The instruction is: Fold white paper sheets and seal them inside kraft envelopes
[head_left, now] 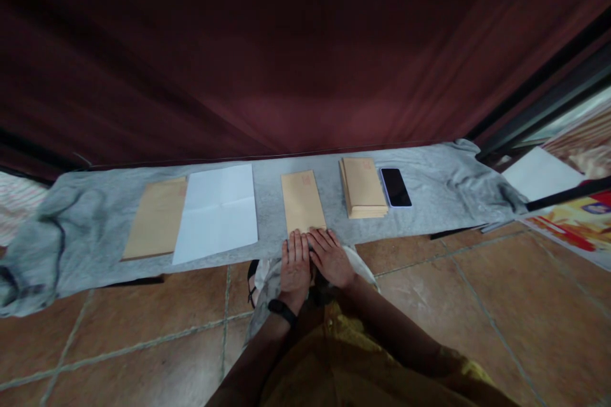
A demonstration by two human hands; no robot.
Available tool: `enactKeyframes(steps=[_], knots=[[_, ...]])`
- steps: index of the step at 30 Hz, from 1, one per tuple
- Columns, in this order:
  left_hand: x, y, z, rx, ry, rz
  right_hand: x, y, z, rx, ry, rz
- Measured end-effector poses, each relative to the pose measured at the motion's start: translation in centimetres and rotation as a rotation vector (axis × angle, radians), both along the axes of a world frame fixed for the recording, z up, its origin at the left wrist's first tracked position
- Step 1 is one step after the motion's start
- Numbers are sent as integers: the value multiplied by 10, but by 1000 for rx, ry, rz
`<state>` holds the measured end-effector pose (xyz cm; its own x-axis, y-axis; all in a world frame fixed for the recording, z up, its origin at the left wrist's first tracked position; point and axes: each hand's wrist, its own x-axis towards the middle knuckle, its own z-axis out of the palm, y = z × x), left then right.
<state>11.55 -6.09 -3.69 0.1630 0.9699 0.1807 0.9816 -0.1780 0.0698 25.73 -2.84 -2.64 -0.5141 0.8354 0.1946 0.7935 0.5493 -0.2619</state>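
A single brown paper envelope (302, 200) lies flat in front of me, its near end at the edge of the cloth-covered bench. Across that near end rest the fingers of my left hand (294, 262), stretched out flat and wearing a dark band at the wrist. Beside it my right hand (331, 257) also lies flat, fingers extended, on the envelope's near right corner. Neither hand grips anything. To the right is a stack of similar brown envelopes (365, 184). White sheets of paper (219, 213) with faint fold creases lie to the left, partly over a larger brown envelope (160, 216).
A phone (396, 187) with a dark screen lies right of the stack. Grey cloth (443, 184) covers the narrow bench, wrinkled at both ends. Behind it hangs a dark red curtain (305, 63). Dark metal bars (548, 92) and a printed sheet (582, 222) are at the right.
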Motion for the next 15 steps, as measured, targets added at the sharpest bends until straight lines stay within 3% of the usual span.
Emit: enactKeyframes(steps=[15], knots=[[0, 0, 5, -13, -15, -31, -1, 2, -1, -32, 82, -31]])
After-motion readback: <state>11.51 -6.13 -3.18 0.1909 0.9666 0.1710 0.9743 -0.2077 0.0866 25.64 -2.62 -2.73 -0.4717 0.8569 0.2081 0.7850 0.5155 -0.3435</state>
